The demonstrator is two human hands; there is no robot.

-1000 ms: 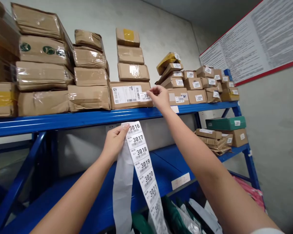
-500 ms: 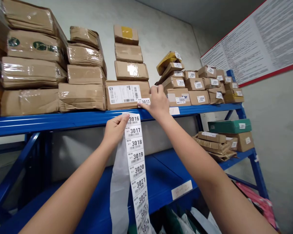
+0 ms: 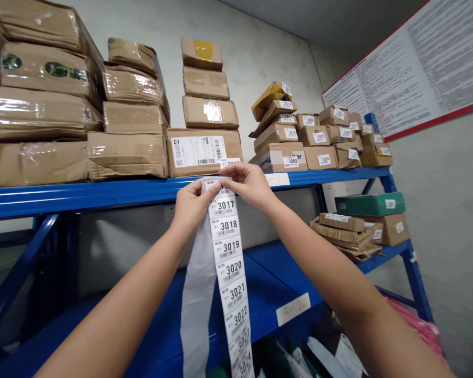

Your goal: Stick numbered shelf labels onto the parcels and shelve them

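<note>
My left hand (image 3: 194, 206) pinches the top of a long strip of numbered barcode labels (image 3: 231, 247), which hangs down in front of the shelf with its pale backing paper trailing behind. My right hand (image 3: 249, 184) has its thumb and fingertips at the right side of the strip's top label, pinched there and partly covering its number. Just behind the fingers stands a cardboard box (image 3: 163, 152) with a large white shipping label (image 3: 199, 151). A small number sticker (image 3: 229, 163) at that box's lower right corner is partly hidden by my right hand.
Stacked cardboard boxes (image 3: 43, 116) fill the left of the blue shelf (image 3: 63, 198). Smaller numbered boxes (image 3: 321, 160) stand to the right. A green box (image 3: 364, 203) and flattened parcels sit one level down; bagged parcels (image 3: 327, 357) lie below. A printed board (image 3: 418, 68) hangs on the wall.
My right hand has come down from the 3015 sticker on the box to the top label of the strip. My left hand and the strip have shifted slightly right.
</note>
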